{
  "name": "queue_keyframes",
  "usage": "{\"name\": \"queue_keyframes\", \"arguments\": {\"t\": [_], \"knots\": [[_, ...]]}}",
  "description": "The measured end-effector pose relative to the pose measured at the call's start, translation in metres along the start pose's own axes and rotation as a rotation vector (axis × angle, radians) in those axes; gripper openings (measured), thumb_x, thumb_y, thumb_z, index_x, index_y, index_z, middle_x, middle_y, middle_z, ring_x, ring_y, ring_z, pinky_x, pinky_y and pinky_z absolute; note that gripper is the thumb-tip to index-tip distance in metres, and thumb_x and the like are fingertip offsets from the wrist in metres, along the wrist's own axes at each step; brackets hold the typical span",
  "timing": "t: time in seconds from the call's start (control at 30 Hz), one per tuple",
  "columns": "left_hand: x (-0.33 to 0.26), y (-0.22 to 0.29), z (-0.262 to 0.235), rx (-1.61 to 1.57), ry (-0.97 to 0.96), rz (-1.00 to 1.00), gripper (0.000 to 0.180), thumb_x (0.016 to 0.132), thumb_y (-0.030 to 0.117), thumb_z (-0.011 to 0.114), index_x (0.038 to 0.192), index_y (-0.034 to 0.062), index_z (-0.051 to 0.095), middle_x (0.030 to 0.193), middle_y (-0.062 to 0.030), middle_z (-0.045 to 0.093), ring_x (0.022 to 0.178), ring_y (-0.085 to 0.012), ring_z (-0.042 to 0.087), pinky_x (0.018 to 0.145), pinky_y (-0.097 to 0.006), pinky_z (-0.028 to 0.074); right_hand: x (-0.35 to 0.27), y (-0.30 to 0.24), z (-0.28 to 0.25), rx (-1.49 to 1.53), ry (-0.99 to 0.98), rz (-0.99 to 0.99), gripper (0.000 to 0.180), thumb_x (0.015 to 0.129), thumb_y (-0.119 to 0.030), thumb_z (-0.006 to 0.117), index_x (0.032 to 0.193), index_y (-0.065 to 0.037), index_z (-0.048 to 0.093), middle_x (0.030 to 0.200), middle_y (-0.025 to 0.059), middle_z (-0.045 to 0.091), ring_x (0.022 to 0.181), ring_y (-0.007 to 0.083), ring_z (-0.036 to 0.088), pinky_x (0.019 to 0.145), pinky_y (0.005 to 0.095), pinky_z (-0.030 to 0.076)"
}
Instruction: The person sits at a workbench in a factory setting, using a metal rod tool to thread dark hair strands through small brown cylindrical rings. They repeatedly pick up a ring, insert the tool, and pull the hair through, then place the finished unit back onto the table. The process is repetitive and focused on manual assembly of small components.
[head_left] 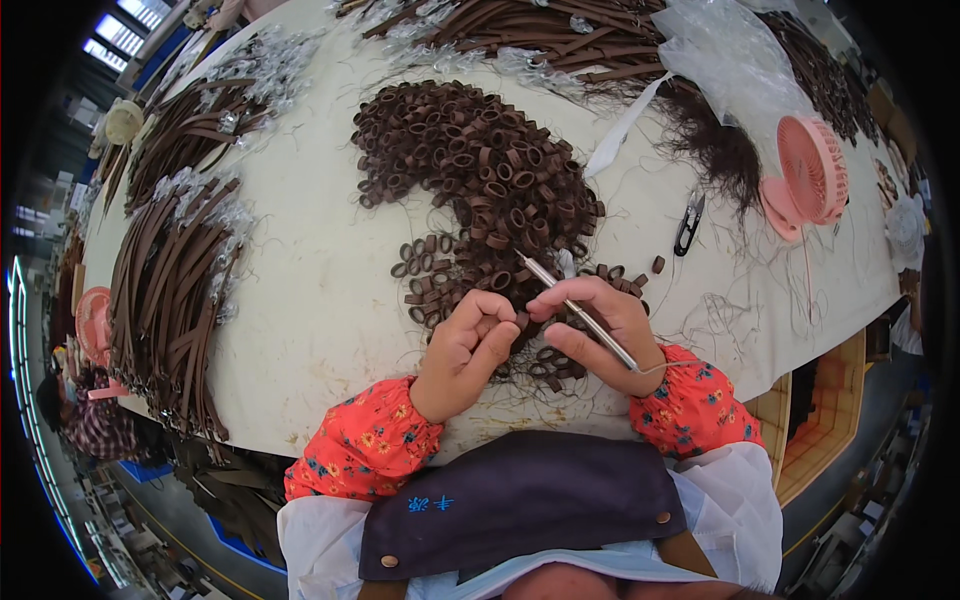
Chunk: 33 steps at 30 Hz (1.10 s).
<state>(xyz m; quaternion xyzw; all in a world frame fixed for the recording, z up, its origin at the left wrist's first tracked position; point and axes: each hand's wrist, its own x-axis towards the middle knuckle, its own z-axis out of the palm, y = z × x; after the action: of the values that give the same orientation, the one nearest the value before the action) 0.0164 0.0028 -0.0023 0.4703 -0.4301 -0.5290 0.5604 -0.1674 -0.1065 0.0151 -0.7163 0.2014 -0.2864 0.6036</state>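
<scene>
A heap of small brown strap loops [470, 150] lies in front of me. My left hand [462, 350] is closed at the near edge of this heap, its thumb and fingertips pinching what looks like one small brown loop [522, 319]. Just right of it, my right hand [605, 325] has a slim silver pen-like tool [590, 322] resting across the fingers, its thin tip slanting up and left over the loops. A cord leaves the tool's rear end near the wrist. The right fingertips are close to the pinched loop; whether they touch it I cannot tell.
Bundles of brown straps [165, 300] with clear plastic wrapping lie at the left; more straps [560, 30] lie at the far side. To the right are black thread snips [688, 224], a pink fan [808, 172], a clear plastic bag [735, 60] and loose dark threads [715, 150].
</scene>
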Motion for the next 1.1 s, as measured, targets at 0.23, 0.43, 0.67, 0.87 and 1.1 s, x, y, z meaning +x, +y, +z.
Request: {"name": "queue_keyframes", "arguments": {"t": [0.23,0.43,0.67,0.87,1.1], "knots": [[-0.002,-0.002,0.005,0.468,-0.009,0.337,0.018,0.091,0.001,0.06,0.108,0.0022,0.056,0.088,-0.0077,0.063,0.071,-0.0132,0.06,0.063,-0.024,0.048,0.001,0.0,0.0,-0.174,-0.035,-0.165,0.031,0.08,-0.006,0.074,0.108,-0.006,0.062,0.092,0.0085,0.067,0.082,0.0184,0.066,0.072,0.0292,0.053],[0.002,0.016,0.016,-0.239,0.009,-0.107,0.028,0.093,0.004,0.06,0.118,0.0006,0.049,0.082,-0.0034,0.059,0.062,-0.0046,0.051,0.055,-0.02,0.041,0.005,0.005,0.0,-0.415,0.055,-0.48,0.036,0.072,-0.001,0.077,0.103,-0.01,0.064,0.093,0.0106,0.068,0.076,0.0264,0.065,0.066,0.0328,0.052],[0.003,0.013,0.003,-0.333,-0.107,-0.32,0.013,0.096,0.011,0.058,0.103,0.0006,0.054,0.07,-0.0007,0.057,0.053,-0.0049,0.048,0.051,-0.021,0.039,0.003,0.005,0.002,-0.341,0.001,-0.444,0.038,0.071,0.001,0.077,0.104,-0.01,0.064,0.096,0.0119,0.068,0.078,0.027,0.066,0.068,0.0327,0.053],[0.002,0.005,-0.003,-0.298,-0.053,-0.241,0.011,0.095,0.011,0.06,0.095,0.002,0.054,0.065,0.0008,0.056,0.051,-0.0037,0.047,0.048,-0.019,0.038,0.0,-0.009,-0.001,-0.259,-0.042,-0.142,0.029,0.084,-0.003,0.068,0.112,-0.006,0.061,0.102,0.0133,0.069,0.088,0.024,0.068,0.077,0.0313,0.053],[0.003,0.005,-0.002,-0.159,0.044,-0.174,0.012,0.096,0.012,0.059,0.093,0.0024,0.052,0.065,0.0022,0.054,0.051,-0.0019,0.046,0.046,-0.018,0.036,-0.004,0.001,-0.012,0.256,0.068,-0.119,0.023,0.1,-0.019,0.047,0.11,-0.001,0.056,0.082,0.0079,0.069,0.084,0.0132,0.065,0.097,0.0342,0.041]]}}
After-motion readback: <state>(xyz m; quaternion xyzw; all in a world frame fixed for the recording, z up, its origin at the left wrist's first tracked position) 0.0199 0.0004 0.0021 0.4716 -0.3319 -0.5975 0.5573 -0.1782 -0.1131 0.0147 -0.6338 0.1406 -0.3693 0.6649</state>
